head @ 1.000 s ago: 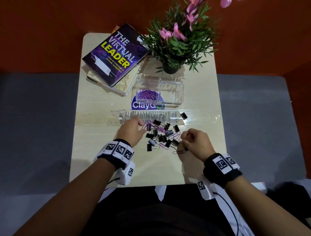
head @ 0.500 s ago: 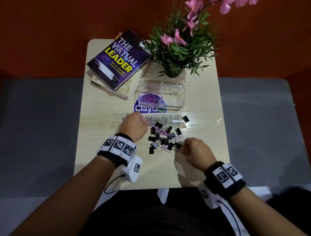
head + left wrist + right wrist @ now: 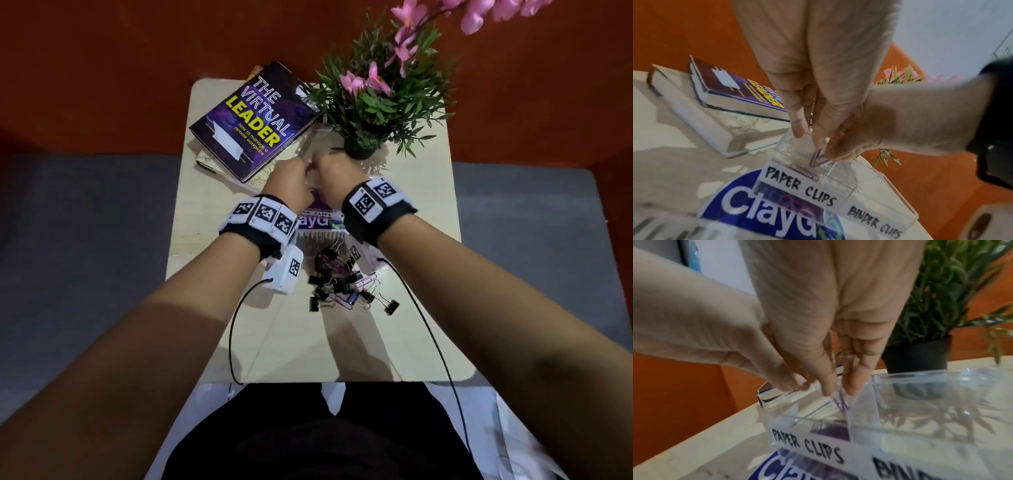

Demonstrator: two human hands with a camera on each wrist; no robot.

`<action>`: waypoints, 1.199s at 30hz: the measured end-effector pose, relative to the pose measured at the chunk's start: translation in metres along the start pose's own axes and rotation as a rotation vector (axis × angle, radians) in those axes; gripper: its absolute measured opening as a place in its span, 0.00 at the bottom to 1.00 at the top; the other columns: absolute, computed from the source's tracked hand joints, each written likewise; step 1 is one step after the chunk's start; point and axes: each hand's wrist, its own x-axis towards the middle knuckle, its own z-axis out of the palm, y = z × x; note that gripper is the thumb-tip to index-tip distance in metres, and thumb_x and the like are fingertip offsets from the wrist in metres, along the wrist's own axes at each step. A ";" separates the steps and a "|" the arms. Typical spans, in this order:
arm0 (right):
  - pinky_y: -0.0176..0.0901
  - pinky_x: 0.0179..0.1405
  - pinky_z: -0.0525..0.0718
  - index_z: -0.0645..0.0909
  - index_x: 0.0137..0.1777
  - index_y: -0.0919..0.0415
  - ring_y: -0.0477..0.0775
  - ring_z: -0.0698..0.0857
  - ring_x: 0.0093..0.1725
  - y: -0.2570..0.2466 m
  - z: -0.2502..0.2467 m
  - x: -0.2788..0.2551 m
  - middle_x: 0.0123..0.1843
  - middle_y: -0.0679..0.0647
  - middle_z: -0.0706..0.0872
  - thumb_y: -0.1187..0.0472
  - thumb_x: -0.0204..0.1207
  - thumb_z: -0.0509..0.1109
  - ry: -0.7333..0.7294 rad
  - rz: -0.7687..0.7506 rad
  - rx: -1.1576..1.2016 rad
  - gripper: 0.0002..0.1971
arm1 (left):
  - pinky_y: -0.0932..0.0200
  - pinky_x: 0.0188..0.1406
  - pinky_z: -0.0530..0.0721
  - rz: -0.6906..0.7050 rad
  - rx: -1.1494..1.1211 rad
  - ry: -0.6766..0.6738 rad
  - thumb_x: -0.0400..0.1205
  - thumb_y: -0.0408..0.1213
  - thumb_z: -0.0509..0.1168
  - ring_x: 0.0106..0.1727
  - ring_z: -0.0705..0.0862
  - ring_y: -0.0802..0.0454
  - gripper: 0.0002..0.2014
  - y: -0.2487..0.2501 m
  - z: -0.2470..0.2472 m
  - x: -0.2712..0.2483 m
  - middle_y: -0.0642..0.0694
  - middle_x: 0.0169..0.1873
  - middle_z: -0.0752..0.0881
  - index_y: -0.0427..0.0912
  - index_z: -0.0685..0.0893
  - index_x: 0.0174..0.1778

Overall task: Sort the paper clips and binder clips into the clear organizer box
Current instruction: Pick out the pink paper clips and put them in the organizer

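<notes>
Over the far half of the table, both hands meet above the clear organizer box, which hides almost entirely behind them in the head view. The left hand pinches a purple paper clip over the compartment labelled PAPER CLIPS; the right hand pinches a second purple clip beside the divider. More paper clips lie inside, too blurred to count. Near the person, a tangled pile of clips defies counting. Two stacked books lie far left, one potted plant far right.
</notes>
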 end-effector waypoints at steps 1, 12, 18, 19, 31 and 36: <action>0.55 0.51 0.83 0.77 0.60 0.68 0.69 0.85 0.55 0.003 0.004 0.000 0.57 0.70 0.85 0.69 0.72 0.69 0.000 -0.004 0.022 0.16 | 0.48 0.55 0.86 -0.009 -0.046 0.044 0.72 0.22 0.68 0.52 0.87 0.38 0.16 -0.003 -0.001 -0.006 0.35 0.51 0.89 0.34 0.84 0.57; 0.50 0.40 0.86 0.87 0.41 0.59 0.52 0.82 0.36 0.092 0.050 -0.116 0.39 0.55 0.87 0.73 0.70 0.70 0.048 0.002 0.300 0.09 | 0.56 0.61 0.80 0.143 0.019 -0.306 0.77 0.41 0.71 0.57 0.80 0.50 0.13 -0.018 0.070 -0.090 0.48 0.57 0.79 0.45 0.82 0.56; 0.44 0.35 0.80 0.86 0.44 0.56 0.53 0.80 0.39 0.105 0.095 -0.144 0.45 0.53 0.82 0.64 0.71 0.74 -0.026 -0.126 0.264 0.04 | 0.53 0.67 0.79 0.111 -0.044 -0.242 0.78 0.33 0.69 0.60 0.78 0.51 0.08 -0.042 0.065 -0.097 0.50 0.55 0.77 0.44 0.82 0.52; 0.45 0.36 0.81 0.86 0.45 0.55 0.55 0.81 0.42 0.104 0.099 -0.145 0.46 0.53 0.82 0.63 0.71 0.74 -0.005 -0.118 0.254 0.04 | 0.54 0.68 0.78 0.133 -0.035 -0.237 0.78 0.31 0.68 0.61 0.77 0.50 0.08 -0.045 0.063 -0.098 0.49 0.55 0.78 0.44 0.83 0.52; 0.48 0.34 0.79 0.84 0.47 0.57 0.61 0.81 0.51 0.079 0.103 -0.144 0.49 0.54 0.81 0.58 0.71 0.72 0.043 0.055 0.134 0.06 | 0.50 0.68 0.72 0.324 0.256 -0.337 0.76 0.38 0.72 0.61 0.76 0.47 0.13 -0.016 0.078 -0.083 0.47 0.55 0.81 0.44 0.81 0.54; 0.45 0.30 0.71 0.79 0.42 0.59 0.62 0.80 0.47 0.080 0.106 -0.141 0.47 0.55 0.79 0.58 0.71 0.72 0.035 0.109 0.087 0.06 | 0.48 0.66 0.71 0.301 0.278 -0.375 0.77 0.33 0.70 0.58 0.76 0.46 0.04 -0.015 0.079 -0.079 0.46 0.50 0.82 0.42 0.81 0.45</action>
